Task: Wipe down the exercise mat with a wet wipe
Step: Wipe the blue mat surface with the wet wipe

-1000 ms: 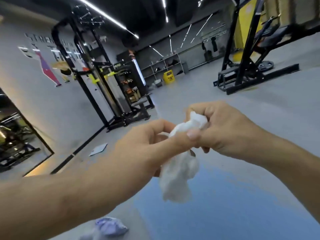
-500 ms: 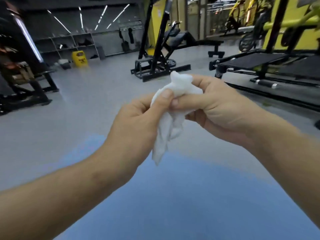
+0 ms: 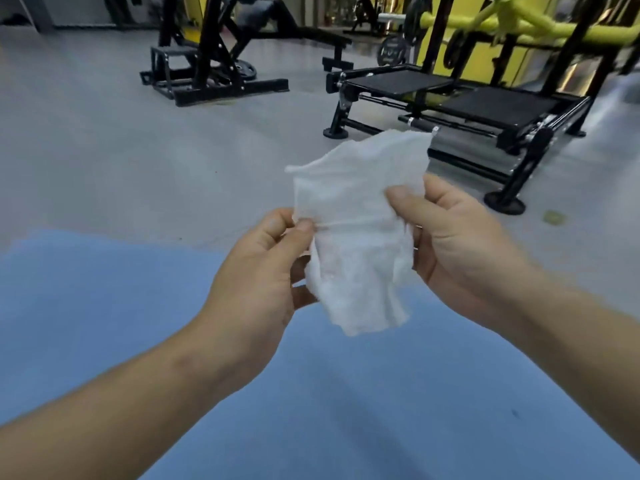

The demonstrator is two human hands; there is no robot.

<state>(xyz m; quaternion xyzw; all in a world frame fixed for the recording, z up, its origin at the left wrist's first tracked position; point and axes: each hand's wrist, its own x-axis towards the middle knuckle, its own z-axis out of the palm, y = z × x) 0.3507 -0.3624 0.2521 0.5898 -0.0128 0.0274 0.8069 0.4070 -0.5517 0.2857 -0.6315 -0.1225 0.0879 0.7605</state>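
Observation:
A white wet wipe [image 3: 356, 216] is spread partly open in the air between my two hands, above the blue exercise mat [image 3: 104, 306]. My left hand [image 3: 263, 268] pinches the wipe's left edge between thumb and forefinger. My right hand [image 3: 457, 244] grips its right side, thumb on the front of the sheet. The lower part of the wipe hangs crumpled. The mat lies flat on the grey floor and fills the lower part of the view beneath my forearms.
Grey gym floor [image 3: 121, 150] stretches beyond the mat. A black machine frame [image 3: 207, 74] stands at the back left. A low black platform machine [image 3: 450, 102] with yellow-green arms [image 3: 519, 26] stands at the back right, one round foot [image 3: 504, 204] close to my right hand.
The wipe was bunched tightly between my hands; my hands have moved apart and the wipe has opened into a wider sheet. My view has swung right and down towards the mat.

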